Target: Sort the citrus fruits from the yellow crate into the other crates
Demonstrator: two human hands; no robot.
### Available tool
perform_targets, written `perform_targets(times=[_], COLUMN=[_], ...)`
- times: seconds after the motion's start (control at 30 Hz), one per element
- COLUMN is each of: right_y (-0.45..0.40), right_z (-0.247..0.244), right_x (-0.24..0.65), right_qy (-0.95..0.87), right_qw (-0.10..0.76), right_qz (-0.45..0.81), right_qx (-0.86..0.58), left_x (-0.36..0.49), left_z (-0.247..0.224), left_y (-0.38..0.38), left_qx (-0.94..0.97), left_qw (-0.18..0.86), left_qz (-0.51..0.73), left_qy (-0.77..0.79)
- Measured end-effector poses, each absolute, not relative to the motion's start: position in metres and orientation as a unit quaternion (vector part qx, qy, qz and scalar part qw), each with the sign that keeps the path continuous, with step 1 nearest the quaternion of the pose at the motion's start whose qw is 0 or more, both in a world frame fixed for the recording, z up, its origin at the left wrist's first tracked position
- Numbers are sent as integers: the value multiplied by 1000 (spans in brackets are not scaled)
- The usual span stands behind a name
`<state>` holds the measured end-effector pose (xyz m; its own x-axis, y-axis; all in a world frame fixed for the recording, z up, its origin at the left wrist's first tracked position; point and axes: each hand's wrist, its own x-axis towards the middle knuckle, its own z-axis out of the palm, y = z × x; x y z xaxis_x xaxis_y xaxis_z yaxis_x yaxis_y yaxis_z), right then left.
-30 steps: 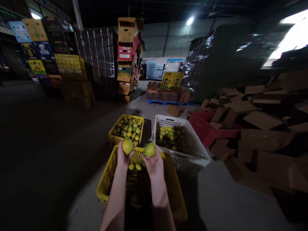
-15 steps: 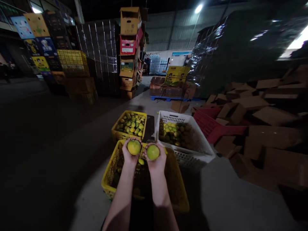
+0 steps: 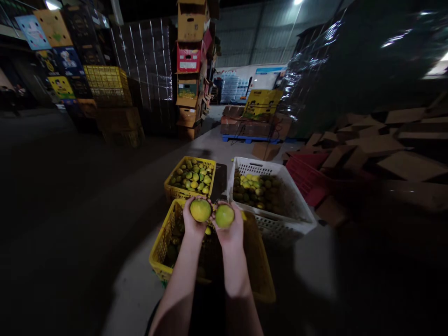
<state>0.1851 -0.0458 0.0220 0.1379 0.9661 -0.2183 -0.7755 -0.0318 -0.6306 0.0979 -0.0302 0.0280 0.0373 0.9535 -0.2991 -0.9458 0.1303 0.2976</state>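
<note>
Cupped in my left hand (image 3: 192, 228) is a yellow-green citrus fruit (image 3: 200, 210), its upper side facing me. My right hand (image 3: 235, 227) is curled under a second, greener citrus fruit (image 3: 224, 216). Both hands are side by side above the near yellow crate (image 3: 156, 259), fingertips close together. Inside that crate more citrus fruits lie in shadow, partly hidden by my forearms. Just beyond are a smaller-looking yellow crate (image 3: 171, 192) full of citrus fruits and, to the right, a white crate (image 3: 292, 227) partly filled with them.
A red crate (image 3: 304, 175) and a heap of flattened cartons (image 3: 381, 144) lie on the right. Behind stand a tall carton stack (image 3: 189, 88), a blue pallet (image 3: 249, 139) with boxes, and wrapped pallet loads (image 3: 145, 79). Stacked yellow crates (image 3: 107, 84) are at left.
Both hands have drawn slightly closer together and still hold their fruits. The view has shifted a little, and the carton heap at right now lies in deeper shadow.
</note>
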Motion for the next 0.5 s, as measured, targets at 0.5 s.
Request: perform_targets(times=[0.5], right_y=[-20], right_z=[-12], right_x=[192], right_qy=[-24], right_qw=[697], right_qz=[638], right_qx=[-327], left_x=[108], left_z=[12], left_y=[-11], left_qx=[-72], left_qw=[701], left_qz=[648], left_qy=[288])
